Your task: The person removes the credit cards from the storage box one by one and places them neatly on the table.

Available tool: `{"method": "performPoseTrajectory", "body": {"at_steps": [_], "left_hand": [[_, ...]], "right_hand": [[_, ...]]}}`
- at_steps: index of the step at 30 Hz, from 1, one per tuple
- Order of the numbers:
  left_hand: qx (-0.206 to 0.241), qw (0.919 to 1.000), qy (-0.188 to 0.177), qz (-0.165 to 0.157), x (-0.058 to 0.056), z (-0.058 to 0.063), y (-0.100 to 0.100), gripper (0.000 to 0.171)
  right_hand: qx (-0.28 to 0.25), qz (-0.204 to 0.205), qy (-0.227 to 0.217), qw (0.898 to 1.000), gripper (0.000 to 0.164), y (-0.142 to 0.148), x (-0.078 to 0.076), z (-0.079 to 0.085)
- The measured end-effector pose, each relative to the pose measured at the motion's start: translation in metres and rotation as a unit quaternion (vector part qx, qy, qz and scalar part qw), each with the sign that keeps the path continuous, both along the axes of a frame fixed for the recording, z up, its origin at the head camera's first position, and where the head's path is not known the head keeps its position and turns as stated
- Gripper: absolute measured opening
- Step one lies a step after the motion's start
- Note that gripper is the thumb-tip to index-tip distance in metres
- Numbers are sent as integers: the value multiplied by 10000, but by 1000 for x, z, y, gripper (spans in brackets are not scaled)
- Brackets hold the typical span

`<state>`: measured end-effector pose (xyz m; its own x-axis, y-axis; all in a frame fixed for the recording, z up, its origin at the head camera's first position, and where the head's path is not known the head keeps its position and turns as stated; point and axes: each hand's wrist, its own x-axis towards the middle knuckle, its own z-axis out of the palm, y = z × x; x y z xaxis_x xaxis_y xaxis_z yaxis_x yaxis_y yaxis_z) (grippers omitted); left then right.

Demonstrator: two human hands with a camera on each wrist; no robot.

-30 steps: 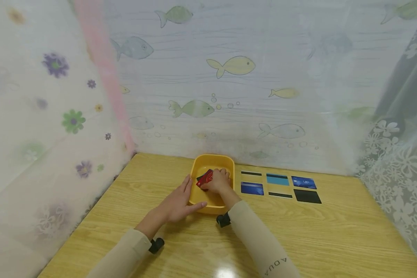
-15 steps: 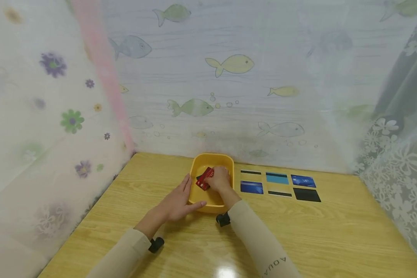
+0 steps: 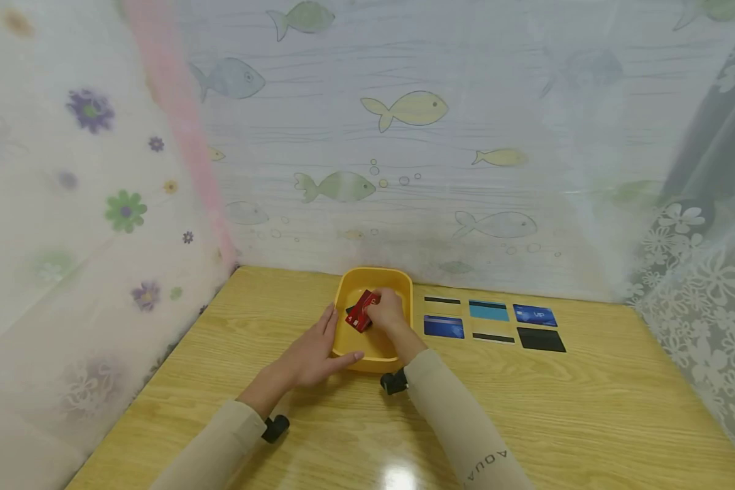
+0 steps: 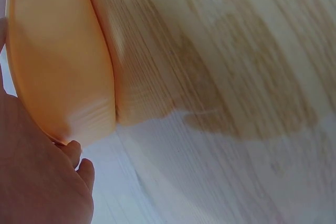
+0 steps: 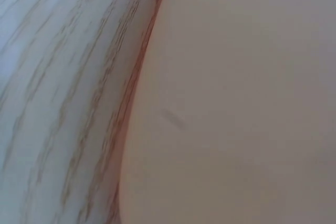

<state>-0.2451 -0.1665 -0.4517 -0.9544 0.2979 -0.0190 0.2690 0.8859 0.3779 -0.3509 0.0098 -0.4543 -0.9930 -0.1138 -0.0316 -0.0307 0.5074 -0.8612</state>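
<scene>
A yellow plastic bin (image 3: 346, 286) stands near the back of the table, with a red card (image 3: 359, 317) and a dark card's edge under it inside. My right hand (image 3: 389, 312) reaches into the bin, fingers curled at the red card's right end, pinching it; the fingertips are mostly hidden. My left hand (image 3: 309, 355) rests against the bin's left and near sides, fingers straight and thumb spread along the near rim. In the left wrist view the bin's outer wall (image 4: 63, 61) shows beside the left hand (image 4: 42, 166). The right wrist view shows a close, blurred pale surface (image 5: 226, 98).
Right of the bin, several cards lie in two rows on the wooden table (image 3: 527, 408): among them a light blue card (image 3: 488, 312), a blue VIP card (image 3: 535, 316), a dark blue card (image 3: 444, 327) and a black card (image 3: 542, 339). A fish-print curtain (image 3: 416, 204) hangs behind.
The right hand's fingers have drawn in at the red card, which has turned steeper and shows more of its face. My left hand stays on the bin.
</scene>
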Motion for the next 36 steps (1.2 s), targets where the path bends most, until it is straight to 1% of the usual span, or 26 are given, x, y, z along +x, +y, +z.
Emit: {"method": "performPoseTrajectory", "body": {"at_steps": [7,10,17,20,24,29,36], "left_hand": [[59,10000,-31,6,1,2,1,117],[47,10000,-15,-4,2,3,1,116],[64,10000,-29,13,4,6,2,115],[86,10000,-31,21,4,7,2,114],[86,9999,-55,39,4,5,2,115],[77,9999,-76,32,3,4,2,116],[108,9999,-34,-2,2,3,1,113]], "right_hand": [[-112,0,-72,9999,20,2,1,1],[-111,-49,-67,9999,23,1,2,2],[-386,-124,-73,9992,41,-1,5,3],[-558,-101,51,9984,45,0,5,4],[-721,19,279,9970,45,4,6,7],[-838,157,379,9956,44,10,11,16],[-871,348,480,9944,42,20,18,24]]}}
